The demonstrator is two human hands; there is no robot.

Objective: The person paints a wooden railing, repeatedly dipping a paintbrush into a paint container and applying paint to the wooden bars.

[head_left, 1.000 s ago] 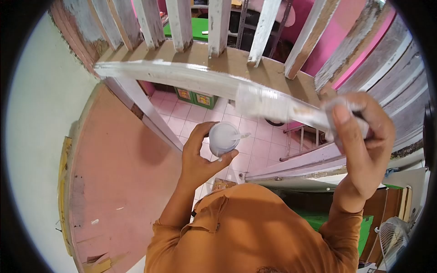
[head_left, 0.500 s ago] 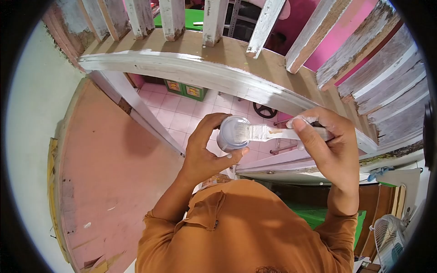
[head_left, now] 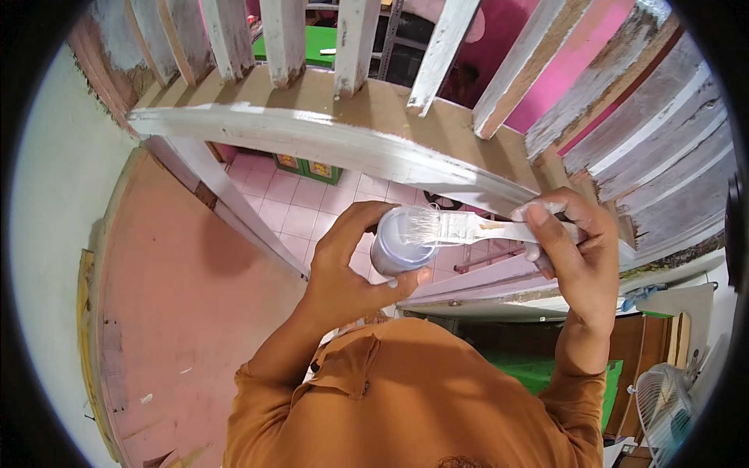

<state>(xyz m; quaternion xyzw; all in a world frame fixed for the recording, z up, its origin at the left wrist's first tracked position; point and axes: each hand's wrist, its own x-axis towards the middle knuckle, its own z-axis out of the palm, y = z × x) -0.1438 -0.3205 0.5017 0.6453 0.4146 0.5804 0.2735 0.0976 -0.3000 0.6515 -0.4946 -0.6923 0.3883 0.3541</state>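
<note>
My left hand (head_left: pixel 355 261) is wrapped round a small clear cup (head_left: pixel 395 253) with whitish paint in it. In my right hand (head_left: pixel 566 238) is the handle of a paintbrush (head_left: pixel 466 228), held level with paint smears on my fingers. The brush's splayed white bristles lie over the mouth of the cup; whether they touch the paint I cannot tell. Beyond both hands runs a white-painted wooden rail (head_left: pixel 312 136), with patchy white upright slats (head_left: pixel 353 51) standing on its brown ledge.
A pink-brown board (head_left: pixel 203 312) spans the left side beside a pale wall (head_left: pixel 58 234). Pink floor tiles (head_left: pixel 300 207) and a green cabinet (head_left: pixel 321 170) show below the rail. At the lower right stand a fan (head_left: pixel 662 405) and a green surface (head_left: pixel 530 373).
The brush has come from over the rail at the right to the cup, and its bristles now lie over the cup's mouth. Both hands keep their hold.
</note>
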